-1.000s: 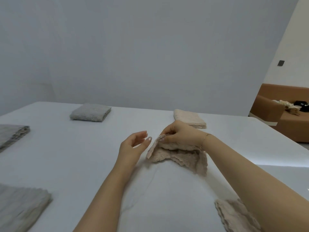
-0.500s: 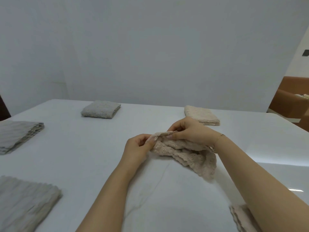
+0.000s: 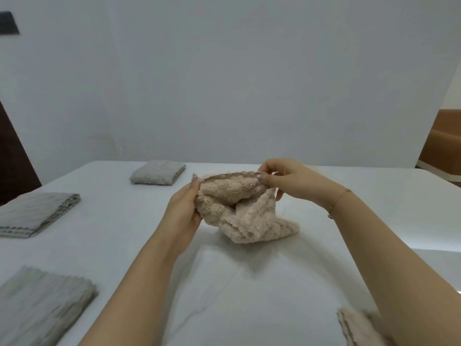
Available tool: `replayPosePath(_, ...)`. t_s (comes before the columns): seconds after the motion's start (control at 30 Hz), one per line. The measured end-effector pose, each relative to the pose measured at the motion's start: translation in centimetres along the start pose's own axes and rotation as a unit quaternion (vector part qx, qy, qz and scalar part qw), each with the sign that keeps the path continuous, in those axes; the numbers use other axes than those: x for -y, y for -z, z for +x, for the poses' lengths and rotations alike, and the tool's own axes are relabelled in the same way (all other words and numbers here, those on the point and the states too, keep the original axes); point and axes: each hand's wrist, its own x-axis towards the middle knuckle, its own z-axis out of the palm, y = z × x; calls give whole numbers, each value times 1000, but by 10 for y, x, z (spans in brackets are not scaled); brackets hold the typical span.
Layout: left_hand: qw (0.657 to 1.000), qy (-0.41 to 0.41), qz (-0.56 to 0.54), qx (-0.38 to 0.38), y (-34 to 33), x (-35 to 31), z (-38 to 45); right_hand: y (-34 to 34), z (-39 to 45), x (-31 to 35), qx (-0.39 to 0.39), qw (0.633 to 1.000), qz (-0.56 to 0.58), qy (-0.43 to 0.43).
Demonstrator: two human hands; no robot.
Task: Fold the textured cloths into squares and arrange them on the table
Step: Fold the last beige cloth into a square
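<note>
— Two hands, head view: left hand [image 3: 185, 211] and right hand [image 3: 287, 179] each pinch the beige cloth's [image 3: 239, 211] top edge, stretched between them.
— Step?
— Opening it out; next, probably lay it flat below both hands.

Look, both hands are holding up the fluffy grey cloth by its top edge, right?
Not quite. The head view shows the left hand and right hand pinching the top edge of a fluffy beige cloth, not a grey one.
</note>
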Motion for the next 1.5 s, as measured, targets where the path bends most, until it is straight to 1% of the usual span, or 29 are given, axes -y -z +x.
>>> replayPosePath(0.1, 998, -35, 48, 22, -15, -29, 8, 10, 0, 3, -51, 998, 27, 12)
replayPosePath(0.2, 991, -68, 112, 40, -30, -59, 18, 18, 1, 4, -96, 995, 27, 18)
replayPosePath(0.27, 987, -71, 138, 51, -34, -72, 25, 20, 1, 5, -125, 991, 36, 31)
replayPosePath(0.4, 983, -81, 162, 29, -31, -76, 33, 23, -1, 13, -147, 985, 72, 48)
replayPosePath(0.53, 979, -85, 183, 40, -24, -76, 33, 19, 0, 17, -189, 975, 115, 28)
replayPosePath(0.6, 977, -97, 186, 28, -19, -78, 34, 18, -2, 19, -167, 970, 174, 20)
replayPosePath(0.7, 977, -105, 183, -16, -17, -81, 37, 21, -8, 22, -84, 972, 221, 15)
replayPosePath(0.77, 975, -105, 195, -21, -15, -79, 38, 24, -11, 24, -14, 973, 229, 13)
replayPosePath(0.83, 972, -110, 209, -19, -13, -80, 36, 27, -15, 25, 57, 979, 198, -2)
replayPosePath(0.87, 971, -112, 211, -20, -11, -80, 35, 28, -16, 26, 86, 983, 162, -8)
replayPosePath(0.9, 972, -114, 205, -22, -9, -81, 36, 30, -17, 26, 102, 988, 117, -14)
replayPosePath(0.93, 973, -116, 198, -30, -7, -82, 36, 31, -17, 24, 102, 991, 79, -22)
replayPosePath(1.0, 973, -119, 186, -60, -3, -84, 38, 34, -16, 19, 63, 996, 50, -45)
replayPosePath(1.1, 972, -124, 176, -92, 6, -86, 39, 38, -14, 12, -1, 997, 65, -44)
replayPosePath(1.13, 972, -129, 172, -100, 10, -86, 40, 40, -13, 10, -25, 996, 77, -37)
replayPosePath(1.2, 973, -125, 160, -107, 16, -87, 41, 43, -13, 7, -78, 986, 146, -25)
replayPosePath(1.27, 978, -113, 143, -103, 22, -87, 42, 44, -11, 5, -120, 965, 231, -26)
replayPosePath(1.33, 982, -96, 129, -97, 23, -88, 43, 42, -7, 1, -153, 949, 275, -31)
replayPosePath(1.4, 988, -75, 109, -84, 22, -88, 41, 38, -3, -1, -190, 935, 295, -46)
replayPosePath(1.5, 996, -10, 81, -27, 17, -87, 37, 30, 0, -1, -245, 920, 299, -64)
